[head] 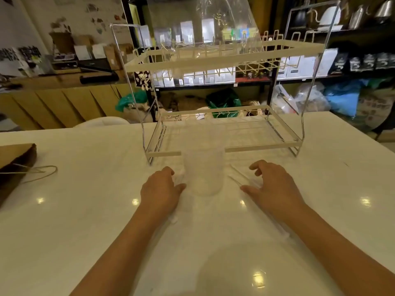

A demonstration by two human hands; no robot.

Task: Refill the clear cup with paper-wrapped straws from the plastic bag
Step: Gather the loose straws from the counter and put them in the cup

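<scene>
The clear cup [204, 171] stands upright on the white table [85, 210], just in front of the wire rack. My left hand [160, 190] lies palm down right beside the cup's left side, fingers apart, holding nothing. My right hand [272, 184] hovers palm down to the right of the cup, fingers loosely spread over a few paper-wrapped straws [239, 178] lying flat on the table. More white straws run under my right wrist [285, 232]. A clear plastic bag [203, 24] rests on top of the rack, far above both hands. Whether the cup holds anything is unclear.
A two-tier white wire rack [224, 60] stands directly behind the cup. A brown paper bag with string handles [15, 161] lies at the table's left edge. Shelves and a counter with goods fill the background.
</scene>
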